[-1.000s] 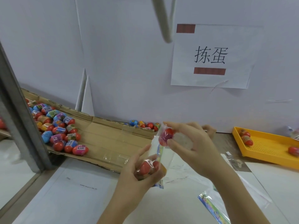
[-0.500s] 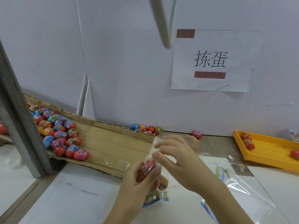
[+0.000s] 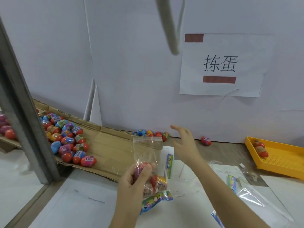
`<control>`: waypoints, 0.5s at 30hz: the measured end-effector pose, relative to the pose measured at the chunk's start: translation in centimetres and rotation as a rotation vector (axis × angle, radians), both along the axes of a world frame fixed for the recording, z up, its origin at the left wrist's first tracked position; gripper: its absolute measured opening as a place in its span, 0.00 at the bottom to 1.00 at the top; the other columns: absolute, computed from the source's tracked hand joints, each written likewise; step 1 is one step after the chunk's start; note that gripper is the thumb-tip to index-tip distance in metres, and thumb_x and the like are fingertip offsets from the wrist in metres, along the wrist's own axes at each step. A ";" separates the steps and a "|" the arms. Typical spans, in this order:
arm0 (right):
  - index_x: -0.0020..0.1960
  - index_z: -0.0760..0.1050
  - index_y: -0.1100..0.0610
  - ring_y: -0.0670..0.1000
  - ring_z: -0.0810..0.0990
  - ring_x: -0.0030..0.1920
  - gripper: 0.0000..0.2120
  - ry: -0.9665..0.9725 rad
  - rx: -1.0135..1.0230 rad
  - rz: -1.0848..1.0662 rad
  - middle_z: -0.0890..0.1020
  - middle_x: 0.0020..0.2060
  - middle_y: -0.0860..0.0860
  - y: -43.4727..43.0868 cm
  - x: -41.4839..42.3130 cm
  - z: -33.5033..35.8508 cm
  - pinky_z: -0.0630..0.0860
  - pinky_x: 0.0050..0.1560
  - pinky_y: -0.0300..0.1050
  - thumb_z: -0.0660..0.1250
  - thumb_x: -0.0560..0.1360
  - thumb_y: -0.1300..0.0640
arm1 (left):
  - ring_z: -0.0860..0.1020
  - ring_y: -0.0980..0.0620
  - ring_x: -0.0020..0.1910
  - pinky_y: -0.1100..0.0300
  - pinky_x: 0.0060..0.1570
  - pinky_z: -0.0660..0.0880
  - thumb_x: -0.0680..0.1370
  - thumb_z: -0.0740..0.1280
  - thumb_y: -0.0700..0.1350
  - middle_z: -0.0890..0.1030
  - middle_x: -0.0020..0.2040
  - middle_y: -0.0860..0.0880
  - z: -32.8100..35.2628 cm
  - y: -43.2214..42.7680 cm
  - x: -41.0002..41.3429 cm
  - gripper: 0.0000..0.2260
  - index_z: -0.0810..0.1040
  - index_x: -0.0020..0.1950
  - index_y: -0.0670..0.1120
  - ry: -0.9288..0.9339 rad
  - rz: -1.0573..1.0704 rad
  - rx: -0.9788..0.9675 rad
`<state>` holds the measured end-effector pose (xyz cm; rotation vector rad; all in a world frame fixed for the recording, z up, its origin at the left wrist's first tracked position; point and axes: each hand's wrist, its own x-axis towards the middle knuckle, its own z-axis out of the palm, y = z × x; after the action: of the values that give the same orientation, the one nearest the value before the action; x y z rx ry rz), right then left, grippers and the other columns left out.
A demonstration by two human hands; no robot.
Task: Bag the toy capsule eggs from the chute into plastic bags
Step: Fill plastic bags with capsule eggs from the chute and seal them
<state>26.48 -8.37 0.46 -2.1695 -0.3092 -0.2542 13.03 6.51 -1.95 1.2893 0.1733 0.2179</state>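
Fingers [image 3: 146, 169] of the left hand [image 3: 134, 183] curl round the bottom of a clear plastic bag [image 3: 148, 150] with a red seal strip, held above the table [image 3: 230, 153] beside the cardboard chute [image 3: 107, 145], half hiding the red and yellow capsule eggs [image 3: 158, 181] inside, while the right hand [image 3: 184, 145] hovers spread, holding nothing.

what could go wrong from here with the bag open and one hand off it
The plastic bag is unsealed, and only the left hand grips it, low round the eggs inside; if it tips, they may slide out.
The right hand reaches open near a lone egg on the flat tabletop; a nudge might roll it out of reach.
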 end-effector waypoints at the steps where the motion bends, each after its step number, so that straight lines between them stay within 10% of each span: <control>1: 0.70 0.67 0.47 0.51 0.64 0.70 0.24 0.051 -0.121 0.012 0.65 0.70 0.52 0.2 1.6 -0.6 0.61 0.67 0.39 0.58 0.78 0.66 | 0.85 0.47 0.38 0.57 0.32 0.80 0.67 0.70 0.51 0.85 0.42 0.45 0.0 0.0 0.0 0.08 0.85 0.41 0.49 -0.002 0.004 0.010; 8: 0.76 0.58 0.48 0.58 0.64 0.69 0.30 0.054 -0.767 0.082 0.64 0.71 0.54 2.2 7.3 -2.7 0.66 0.67 0.56 0.59 0.76 0.63 | 0.83 0.51 0.35 0.55 0.35 0.82 0.63 0.73 0.50 0.84 0.37 0.45 -0.3 0.7 0.6 0.07 0.85 0.40 0.53 0.014 0.128 0.021; 15: 0.63 0.70 0.58 0.57 0.74 0.57 0.15 -0.100 -0.789 -0.142 0.72 0.59 0.56 1.7 8.6 -3.9 0.72 0.57 0.49 0.63 0.77 0.57 | 0.85 0.47 0.40 0.57 0.31 0.80 0.60 0.75 0.48 0.86 0.42 0.46 -0.6 1.1 1.1 0.16 0.84 0.47 0.48 0.055 0.126 -0.071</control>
<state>35.08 -6.66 -3.43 -2.9700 -0.3490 -0.3637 14.09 7.64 -2.60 1.2152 0.3075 0.2817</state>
